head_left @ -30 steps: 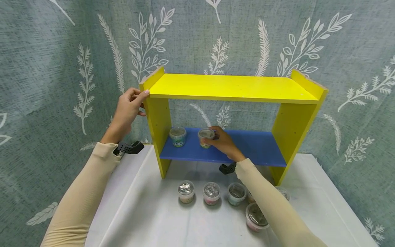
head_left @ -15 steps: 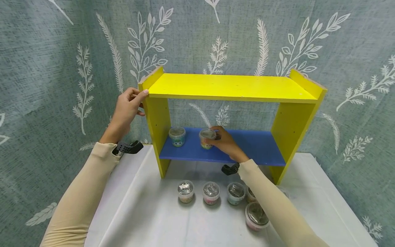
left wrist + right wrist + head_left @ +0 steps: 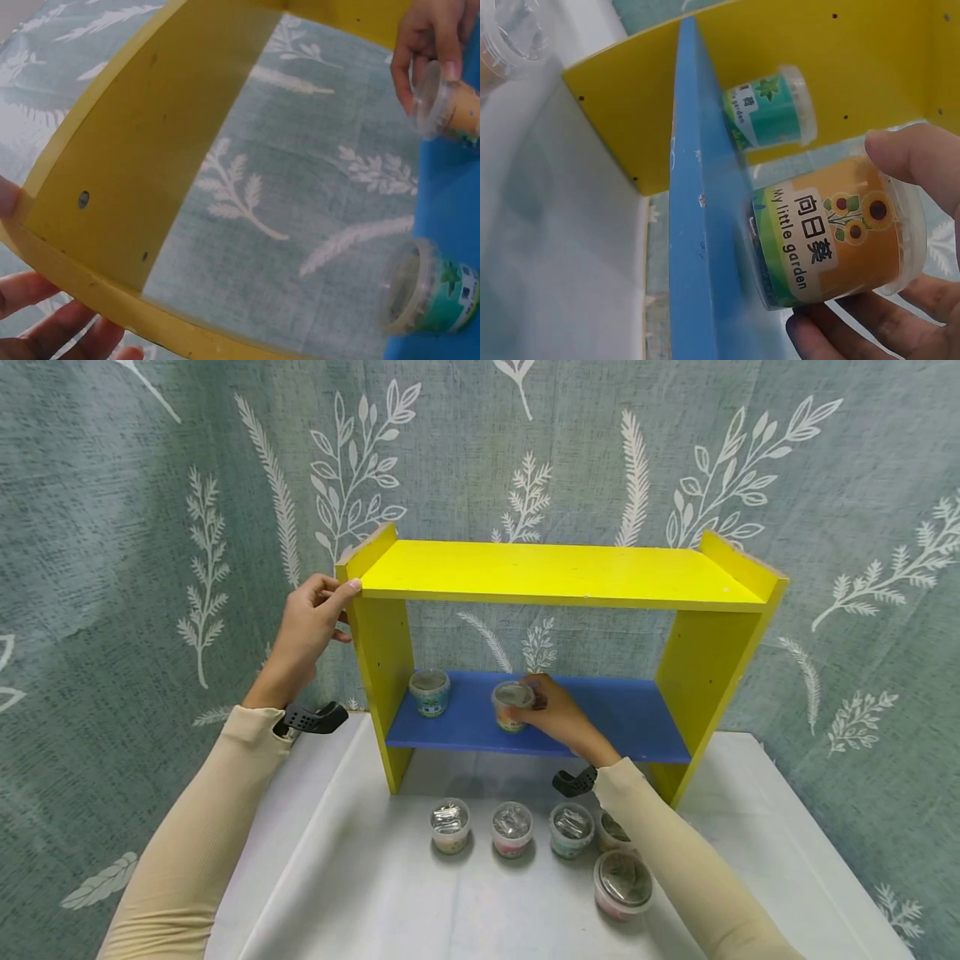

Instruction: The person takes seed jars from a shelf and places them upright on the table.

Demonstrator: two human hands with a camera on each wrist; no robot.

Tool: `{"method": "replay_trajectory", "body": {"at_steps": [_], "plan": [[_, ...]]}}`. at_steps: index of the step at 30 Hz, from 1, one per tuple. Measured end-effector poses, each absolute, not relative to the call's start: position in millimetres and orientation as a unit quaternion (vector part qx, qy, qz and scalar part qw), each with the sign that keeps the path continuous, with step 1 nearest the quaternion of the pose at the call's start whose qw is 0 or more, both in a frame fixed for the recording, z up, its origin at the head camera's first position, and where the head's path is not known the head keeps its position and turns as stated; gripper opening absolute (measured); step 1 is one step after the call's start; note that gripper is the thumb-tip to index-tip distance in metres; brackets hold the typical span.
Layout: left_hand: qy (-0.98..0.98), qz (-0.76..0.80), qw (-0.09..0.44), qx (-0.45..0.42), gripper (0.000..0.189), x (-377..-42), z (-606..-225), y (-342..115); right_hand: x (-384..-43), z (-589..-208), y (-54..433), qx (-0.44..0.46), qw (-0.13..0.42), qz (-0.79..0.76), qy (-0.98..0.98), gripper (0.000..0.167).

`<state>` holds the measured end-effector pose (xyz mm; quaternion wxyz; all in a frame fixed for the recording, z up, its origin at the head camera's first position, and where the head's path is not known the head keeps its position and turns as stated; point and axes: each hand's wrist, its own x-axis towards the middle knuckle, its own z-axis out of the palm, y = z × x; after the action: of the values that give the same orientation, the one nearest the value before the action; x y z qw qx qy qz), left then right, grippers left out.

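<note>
My left hand (image 3: 307, 622) grips the upper left corner of a small yellow shelf unit (image 3: 555, 572), thumb in front and fingers behind the side panel (image 3: 142, 150). In my right hand (image 3: 558, 714) is a clear-lidded plastic tub (image 3: 825, 232) with an orange sunflower label reading "My little garden", held between thumb and fingers. It stands upright at the blue shelf board (image 3: 615, 718), left of its middle. A similar tub with a teal label (image 3: 769, 109) stands on the same board near the left panel.
Below the unit, a row of lidded tubs (image 3: 512, 831) stands on the white tabletop (image 3: 375, 893). A larger pinkish tub (image 3: 624, 885) sits in front of that row, beside my right sleeve (image 3: 690, 860). Leaf-patterned green cloth (image 3: 480, 460) hangs behind.
My right hand has moved slightly right and toward me with the sunflower tub, widening the gap to the teal tub. The left hand keeps its place on the shelf corner.
</note>
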<state>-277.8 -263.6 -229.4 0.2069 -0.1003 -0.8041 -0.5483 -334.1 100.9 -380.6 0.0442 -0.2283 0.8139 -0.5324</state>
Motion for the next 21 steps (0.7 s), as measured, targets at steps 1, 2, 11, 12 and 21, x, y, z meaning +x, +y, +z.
{"method": "replay_trajectory", "body": {"at_steps": [1,2,11,12,21], "plan": [[-0.804,-0.548,0.207,-0.099,0.047,-278,-229,-264,-333,-381,102,-0.228,0.043,-0.531,0.815,0.079],[-0.804,-0.548,0.207,-0.099,0.047,-278,-230,-264,-332,-380,103,-0.228,0.042,-0.530,0.815,0.080],[-0.804,-0.549,0.207,-0.100,0.047,-280,-230,-263,-320,-379,111,-0.239,0.023,-0.509,0.827,0.077],[-0.804,-0.549,0.207,-0.099,0.047,-280,-231,-263,-318,-380,112,-0.239,0.023,-0.509,0.827,0.077],[-0.806,-0.546,0.208,-0.095,0.048,-280,-231,-264,-309,-383,122,-0.237,0.023,-0.510,0.827,0.069]]}}
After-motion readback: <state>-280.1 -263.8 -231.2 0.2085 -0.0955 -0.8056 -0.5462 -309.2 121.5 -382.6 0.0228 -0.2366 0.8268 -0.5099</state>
